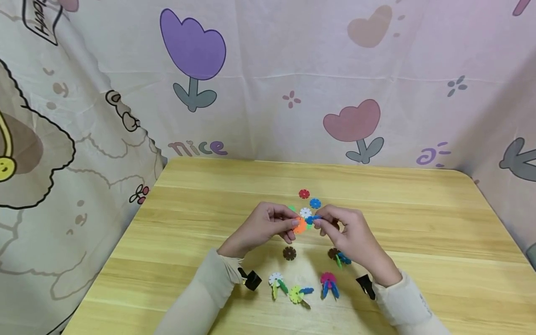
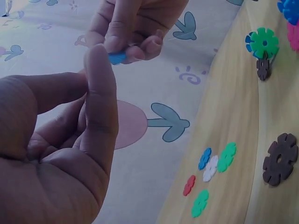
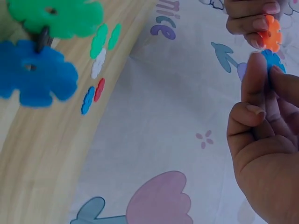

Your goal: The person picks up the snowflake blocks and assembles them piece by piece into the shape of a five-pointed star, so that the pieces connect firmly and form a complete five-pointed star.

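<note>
Above the middle of the table, my left hand [image 1: 268, 225] pinches an orange notched disc [image 1: 300, 226] between thumb and fingers. My right hand [image 1: 353, 232] pinches a blue notched disc [image 3: 273, 60] by its edge. In the right wrist view the blue disc meets the lower edge of the orange disc [image 3: 272, 33]; whether their slots are engaged I cannot tell. From the left wrist, my own fingers hide the orange disc, and only a sliver of the blue disc [image 2: 117, 58] shows.
Beyond the hands lie loose discs: red [image 1: 304, 194], blue [image 1: 315, 203], white [image 1: 305, 212] and green ones. A brown disc [image 1: 289, 253] is nearer. Joined clusters sit in front: white-green [image 1: 275, 279], yellow-blue [image 1: 296, 294], pink-blue [image 1: 328, 280], and brown-blue-green [image 1: 344, 258] under the right hand.
</note>
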Available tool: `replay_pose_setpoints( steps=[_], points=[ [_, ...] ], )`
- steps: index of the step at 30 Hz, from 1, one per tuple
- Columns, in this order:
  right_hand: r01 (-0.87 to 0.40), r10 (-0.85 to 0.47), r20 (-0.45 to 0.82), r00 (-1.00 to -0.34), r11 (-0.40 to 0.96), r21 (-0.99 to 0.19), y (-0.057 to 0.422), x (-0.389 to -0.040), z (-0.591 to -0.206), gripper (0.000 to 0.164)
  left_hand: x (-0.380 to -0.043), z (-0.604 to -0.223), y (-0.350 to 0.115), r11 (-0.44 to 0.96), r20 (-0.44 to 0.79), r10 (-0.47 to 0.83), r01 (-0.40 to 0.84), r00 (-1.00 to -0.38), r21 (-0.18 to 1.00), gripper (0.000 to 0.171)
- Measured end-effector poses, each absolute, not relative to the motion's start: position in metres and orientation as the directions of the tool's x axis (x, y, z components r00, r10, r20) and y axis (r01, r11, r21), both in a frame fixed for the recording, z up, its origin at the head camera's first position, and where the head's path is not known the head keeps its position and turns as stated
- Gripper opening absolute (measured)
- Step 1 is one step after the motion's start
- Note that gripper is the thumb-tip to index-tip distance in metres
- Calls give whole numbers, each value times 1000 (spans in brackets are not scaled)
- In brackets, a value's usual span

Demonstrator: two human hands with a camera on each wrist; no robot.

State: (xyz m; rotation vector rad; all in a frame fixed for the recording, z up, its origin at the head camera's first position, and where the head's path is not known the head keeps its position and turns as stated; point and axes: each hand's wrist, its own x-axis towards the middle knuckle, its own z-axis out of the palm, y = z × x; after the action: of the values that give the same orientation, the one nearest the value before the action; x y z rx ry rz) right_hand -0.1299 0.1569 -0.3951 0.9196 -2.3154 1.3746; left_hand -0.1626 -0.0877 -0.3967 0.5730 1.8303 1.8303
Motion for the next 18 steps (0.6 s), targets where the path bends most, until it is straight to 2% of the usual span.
replay_pose_setpoints(
  steps=[9, 14, 18],
  points=[
    [-625, -384, 509, -771, 301, -720, 159, -129, -394, 27, -161, -394, -86, -2, -62, 609, -79, -791, 997, 16],
    [-641, -414, 511, -753, 285, -713, 160, -129, -392, 30, -159, -394, -84, -29, -66, 599, -104, -798, 994, 13],
    [-665, -431, 527, -733, 287, -689, 159, -128, -390, 26, -157, -393, -81, -32, -57, 580, -93, -812, 995, 9]
  ],
)
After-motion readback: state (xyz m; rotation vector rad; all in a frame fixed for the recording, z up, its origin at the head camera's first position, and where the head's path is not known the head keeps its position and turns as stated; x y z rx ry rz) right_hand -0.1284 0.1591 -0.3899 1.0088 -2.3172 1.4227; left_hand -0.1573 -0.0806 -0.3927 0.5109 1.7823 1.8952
